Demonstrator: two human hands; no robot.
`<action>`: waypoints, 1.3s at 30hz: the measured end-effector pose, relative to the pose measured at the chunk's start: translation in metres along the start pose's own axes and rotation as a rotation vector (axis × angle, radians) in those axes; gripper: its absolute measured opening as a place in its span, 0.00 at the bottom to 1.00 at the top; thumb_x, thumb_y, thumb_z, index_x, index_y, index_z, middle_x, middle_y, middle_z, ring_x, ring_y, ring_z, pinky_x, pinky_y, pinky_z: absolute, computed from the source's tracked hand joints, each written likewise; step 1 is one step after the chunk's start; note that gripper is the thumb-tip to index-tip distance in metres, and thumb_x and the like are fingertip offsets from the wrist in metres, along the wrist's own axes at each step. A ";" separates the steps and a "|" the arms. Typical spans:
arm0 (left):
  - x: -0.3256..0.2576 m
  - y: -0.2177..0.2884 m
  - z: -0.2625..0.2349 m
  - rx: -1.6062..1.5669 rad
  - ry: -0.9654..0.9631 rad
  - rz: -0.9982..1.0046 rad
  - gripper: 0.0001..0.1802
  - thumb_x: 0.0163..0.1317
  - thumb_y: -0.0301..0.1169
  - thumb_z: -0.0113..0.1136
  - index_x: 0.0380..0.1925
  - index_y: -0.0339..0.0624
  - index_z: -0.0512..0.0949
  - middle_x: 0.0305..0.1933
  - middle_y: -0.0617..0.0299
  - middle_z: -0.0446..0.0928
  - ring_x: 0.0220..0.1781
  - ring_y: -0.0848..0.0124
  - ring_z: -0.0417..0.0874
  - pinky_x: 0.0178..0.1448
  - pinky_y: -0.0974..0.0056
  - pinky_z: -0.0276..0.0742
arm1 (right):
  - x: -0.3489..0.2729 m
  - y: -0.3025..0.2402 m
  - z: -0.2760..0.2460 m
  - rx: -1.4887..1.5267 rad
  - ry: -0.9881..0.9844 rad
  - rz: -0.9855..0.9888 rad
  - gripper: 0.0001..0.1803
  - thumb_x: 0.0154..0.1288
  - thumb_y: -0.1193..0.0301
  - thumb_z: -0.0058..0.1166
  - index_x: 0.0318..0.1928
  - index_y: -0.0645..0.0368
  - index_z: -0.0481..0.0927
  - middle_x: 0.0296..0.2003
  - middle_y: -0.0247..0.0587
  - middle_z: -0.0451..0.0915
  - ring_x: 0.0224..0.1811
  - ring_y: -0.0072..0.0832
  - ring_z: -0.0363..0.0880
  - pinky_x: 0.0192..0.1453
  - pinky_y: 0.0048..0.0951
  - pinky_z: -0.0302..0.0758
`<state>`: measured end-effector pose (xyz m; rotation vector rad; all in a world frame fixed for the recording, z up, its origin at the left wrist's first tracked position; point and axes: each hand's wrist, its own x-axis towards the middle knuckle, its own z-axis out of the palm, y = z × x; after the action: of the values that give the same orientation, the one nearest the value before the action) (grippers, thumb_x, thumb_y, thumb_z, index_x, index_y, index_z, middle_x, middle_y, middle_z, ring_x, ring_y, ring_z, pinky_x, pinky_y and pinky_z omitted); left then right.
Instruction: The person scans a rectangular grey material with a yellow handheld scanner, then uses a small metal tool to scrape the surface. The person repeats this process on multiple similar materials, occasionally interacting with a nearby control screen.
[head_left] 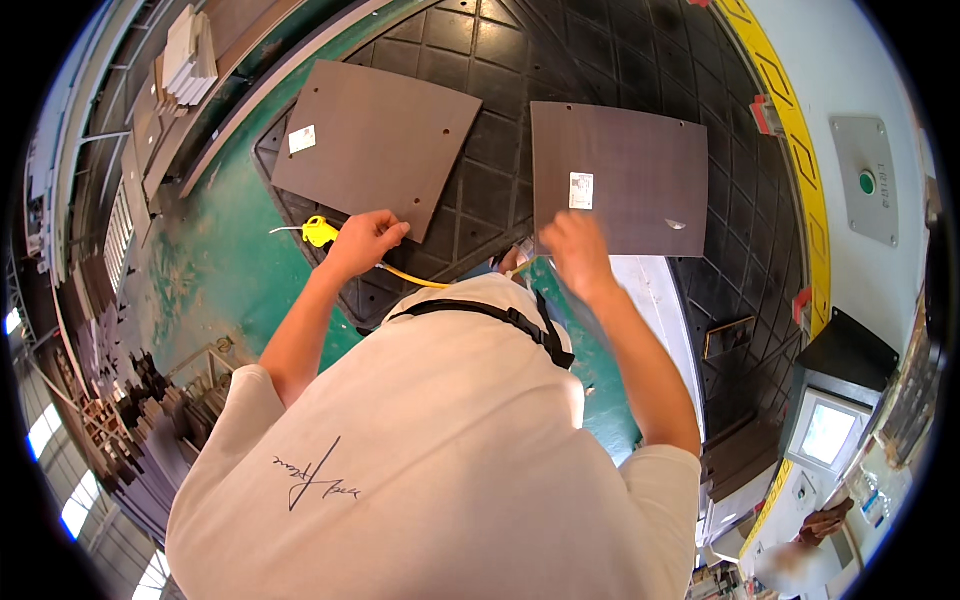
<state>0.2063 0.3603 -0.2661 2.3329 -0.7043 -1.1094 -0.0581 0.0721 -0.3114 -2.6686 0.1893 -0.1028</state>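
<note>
My left hand (370, 240) is closed, thumb and fingers pressed together, at the near corner of a brown board (385, 140) with several small holes and a white label. What those fingers hold, if anything, is hidden. Just left of this hand, partly covered by it, is a yellow air blow gun (320, 232) with a thin nozzle; its yellow hose (415, 278) runs right toward my waist. My right hand (575, 245), smeared by motion, is over the near left part of a second brown board (625, 150), below its white label (581, 190). Its fingers do not show clearly.
Both boards lie on a black grooved work surface (480, 190). A yellow-edged machine rail (800, 150) with a green button (867, 182) curves along the right, above a lit screen (828, 432). Stacked panels (188, 60) stand at far left, beyond a green floor (215, 240).
</note>
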 end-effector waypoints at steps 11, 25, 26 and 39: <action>0.020 0.021 -0.009 0.171 -0.164 -0.066 0.20 0.72 0.45 0.64 0.34 0.36 0.83 0.28 0.59 0.86 0.31 0.69 0.88 0.40 0.62 0.81 | -0.041 0.024 0.001 0.013 0.605 0.540 0.04 0.64 0.75 0.64 0.39 0.57 0.86 0.34 0.41 0.79 0.42 0.47 0.79 0.47 0.46 0.76; 0.076 0.126 0.055 0.170 0.034 0.474 0.19 0.68 0.40 0.67 0.52 0.39 0.82 0.55 0.47 0.83 0.57 0.52 0.84 0.61 0.53 0.79 | -0.026 -0.004 0.027 0.064 0.585 0.520 0.03 0.63 0.72 0.64 0.34 0.54 0.82 0.33 0.42 0.77 0.39 0.46 0.80 0.44 0.47 0.77; 0.079 0.131 0.067 0.228 0.159 0.672 0.24 0.67 0.38 0.69 0.59 0.40 0.80 0.67 0.44 0.78 0.68 0.50 0.79 0.69 0.52 0.75 | -0.035 0.018 0.022 0.031 0.619 0.554 0.04 0.62 0.72 0.64 0.33 0.54 0.81 0.32 0.42 0.78 0.38 0.46 0.80 0.44 0.47 0.77; 0.089 0.135 0.133 0.455 0.043 0.738 0.45 0.62 0.51 0.72 0.76 0.48 0.67 0.87 0.48 0.50 0.88 0.48 0.48 0.81 0.36 0.53 | -0.096 0.144 -0.052 -0.108 0.716 0.687 0.04 0.62 0.73 0.68 0.35 0.53 0.84 0.30 0.41 0.81 0.35 0.44 0.82 0.40 0.44 0.79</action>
<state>0.1148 0.1776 -0.3117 2.0928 -1.7591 -0.5949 -0.1748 -0.0634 -0.3339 -2.3920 1.3316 -0.8268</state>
